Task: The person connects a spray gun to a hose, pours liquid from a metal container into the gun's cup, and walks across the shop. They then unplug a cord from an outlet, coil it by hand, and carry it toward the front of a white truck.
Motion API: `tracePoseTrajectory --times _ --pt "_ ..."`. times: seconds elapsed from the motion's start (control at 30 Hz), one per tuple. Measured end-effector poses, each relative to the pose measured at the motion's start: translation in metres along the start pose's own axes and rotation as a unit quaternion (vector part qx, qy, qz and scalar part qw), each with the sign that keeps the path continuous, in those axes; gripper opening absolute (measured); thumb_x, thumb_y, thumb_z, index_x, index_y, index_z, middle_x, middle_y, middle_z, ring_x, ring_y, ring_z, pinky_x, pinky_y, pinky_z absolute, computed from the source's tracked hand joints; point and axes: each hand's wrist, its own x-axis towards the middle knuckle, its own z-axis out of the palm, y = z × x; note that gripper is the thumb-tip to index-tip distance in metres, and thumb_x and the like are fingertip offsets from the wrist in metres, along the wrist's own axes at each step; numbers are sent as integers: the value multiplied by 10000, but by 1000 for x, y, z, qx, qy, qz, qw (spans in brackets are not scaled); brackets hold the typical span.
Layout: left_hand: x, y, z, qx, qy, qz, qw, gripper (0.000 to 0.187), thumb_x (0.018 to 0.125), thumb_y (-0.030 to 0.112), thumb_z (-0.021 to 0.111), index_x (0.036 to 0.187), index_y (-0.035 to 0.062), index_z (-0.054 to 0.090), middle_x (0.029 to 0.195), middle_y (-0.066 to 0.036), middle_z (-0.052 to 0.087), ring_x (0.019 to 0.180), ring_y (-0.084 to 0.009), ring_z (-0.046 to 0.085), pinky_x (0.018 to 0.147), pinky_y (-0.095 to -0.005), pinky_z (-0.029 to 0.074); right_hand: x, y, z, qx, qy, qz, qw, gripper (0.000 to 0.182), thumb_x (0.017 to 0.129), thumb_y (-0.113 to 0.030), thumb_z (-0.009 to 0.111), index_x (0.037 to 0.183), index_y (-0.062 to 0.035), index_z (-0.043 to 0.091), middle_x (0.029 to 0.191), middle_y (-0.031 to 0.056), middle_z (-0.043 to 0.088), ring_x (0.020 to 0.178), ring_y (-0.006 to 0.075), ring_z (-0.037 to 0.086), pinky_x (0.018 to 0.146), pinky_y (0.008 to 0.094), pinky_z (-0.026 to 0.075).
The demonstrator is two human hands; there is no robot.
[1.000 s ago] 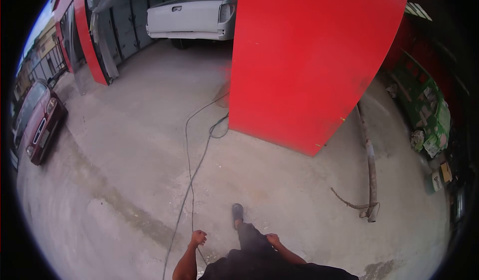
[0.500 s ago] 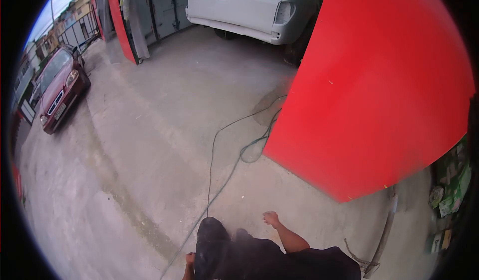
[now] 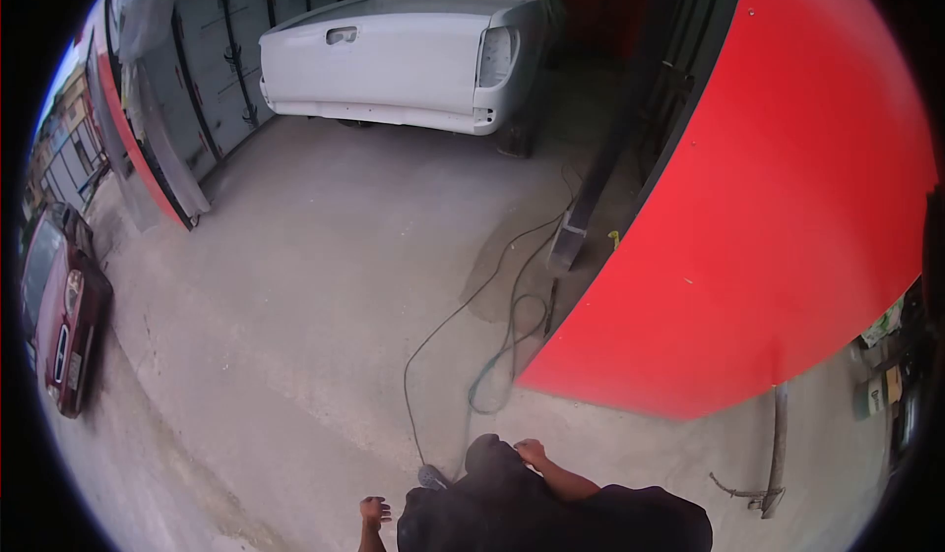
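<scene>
Head view shows the person walking on a concrete floor (image 3: 305,247), the scene shifted from half a second ago. The left hand (image 3: 374,511) hangs beside the dark clothes (image 3: 551,513), its fingers loosely parted and nothing visible in its grip; more of it shows than before. The right hand (image 3: 532,452), earlier held out clear of the body, is now close by the raised right knee (image 3: 484,452); whether its fingers are closed cannot be told, and nothing is seen in them. The left knee, lifted before, has gone down, and a shoe (image 3: 430,476) shows beside it, at the near end of the visible thin cable (image 3: 407,385). Ahead of the hands, the hose (image 3: 476,383) lies looped on the floor, beside the lower left corner of the red panel (image 3: 738,237). Further along, hose and cable run to the foot of a dark post (image 3: 568,247), which the panel hid earlier. The white pickup (image 3: 384,65) now shows more fully, its rear toward the person, while the maroon car (image 3: 71,321) has slid lower at the left edge.
</scene>
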Motion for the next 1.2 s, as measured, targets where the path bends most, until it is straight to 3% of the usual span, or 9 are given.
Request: tracePoseTrajectory --times 0.23,0.43,0.47,0.53,0.6,1.0,1.07,1.13,1.2 --pt "109 316 29 21 16 141 990 240 851 126 447 1001 -12 573 678 -147 604 466 -214 563 384 -343 491 126 -75 10 -96 -12 128 987 380 812 -429 590 1050 -160 714 1097 119 677 1048 310 631 849 423 520" --pt "187 426 115 95 -21 40 994 362 866 172 423 1139 -34 541 856 -234 636 669 -345 636 518 -469 560 303 -194 -49 -231 -22 -42 972 409 809 -436 586 1097 -164 689 1009 105 699 967 296 661 829 464 519" --pt "196 436 132 124 -74 6 989 388 878 200 415 1167 -30 536 919 -238 642 743 -354 647 552 -484 557 329 -200 -63 -17 38 -115 993 400 826 -401 597 1084 -107 681 910 103 711 830 256 684 704 417 550" --pt "226 460 167 299 -104 7 949 326 878 205 437 1089 86 655 1012 -150 673 797 -330 660 669 -481 537 354 -281 -116 159 -8 47 986 307 862 -296 602 1004 -37 684 792 81 685 596 139 634 485 254 505" --pt "235 496 212 334 -130 81 930 323 874 206 443 1084 90 658 1006 -145 674 793 -329 660 667 -480 536 380 -336 -161 281 41 9 959 258 830 -301 584 896 -70 679 721 53 675 551 146 619 509 304 502" --pt "395 844 487 354 -189 166 901 301 848 214 478 1049 115 679 965 -115 682 770 -319 660 656 -475 531 625 -530 -307 144 -50 35 988 325 875 -311 573 1053 -52 653 899 79 686 715 161 651 652 285 536" --pt "415 898 528 391 -201 190 878 298 843 215 484 1043 119 683 959 -110 683 766 -317 660 655 -474 530 669 -526 -321 87 -115 31 989 323 867 -299 579 1063 -52 653 967 84 691 734 168 659 675 289 537" --pt "427 959 571 460 -222 236 827 294 839 216 490 1037 123 686 952 -105 684 763 -315 659 653 -473 529 711 -576 -394 -58 20 -52 997 306 852 -283 563 1021 -50 666 946 81 698 697 182 662 681 311 531" --pt "446 1005 609 581 -245 360 688 291 835 217 496 1032 127 690 945 -100 686 759 -314 659 651 -472 528 726 -628 -448 -116 95 -72 986 276 855 -284 538 932 -58 677 836 68 696 647 181 651 649 324 519"
